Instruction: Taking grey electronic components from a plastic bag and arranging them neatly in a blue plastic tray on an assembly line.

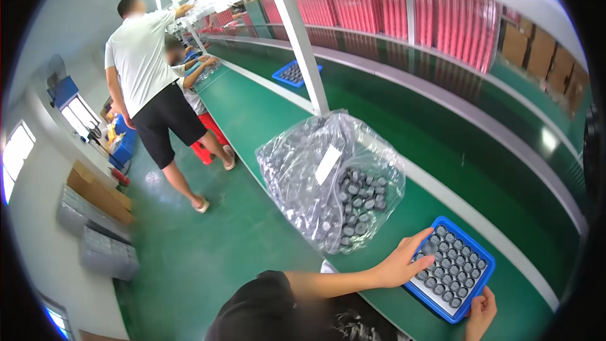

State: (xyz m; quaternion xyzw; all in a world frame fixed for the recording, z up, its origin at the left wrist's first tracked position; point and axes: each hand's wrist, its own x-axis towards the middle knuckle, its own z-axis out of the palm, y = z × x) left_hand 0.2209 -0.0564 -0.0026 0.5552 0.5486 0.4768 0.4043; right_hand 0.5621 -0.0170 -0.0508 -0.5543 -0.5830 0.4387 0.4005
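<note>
A blue tray lies tilted across the green bench at the lower right, filled with rows of small round dark-grey parts. Over its left edge reaches my left hand, thumb and forefinger closing around a blurred round grey part just above the rows. My right hand grips the tray's near right corner with curled fingers; some of them are hidden behind the rim. Left of the tray, a large clear plastic bag stands open, with many loose parts of the same kind inside and a white label on it.
A white upright post rises behind the bag. Another blue tray of parts sits on the dark green conveyor beyond. Two people are farther left, one standing, one seated at the bench. Pink-red packed rods line the back.
</note>
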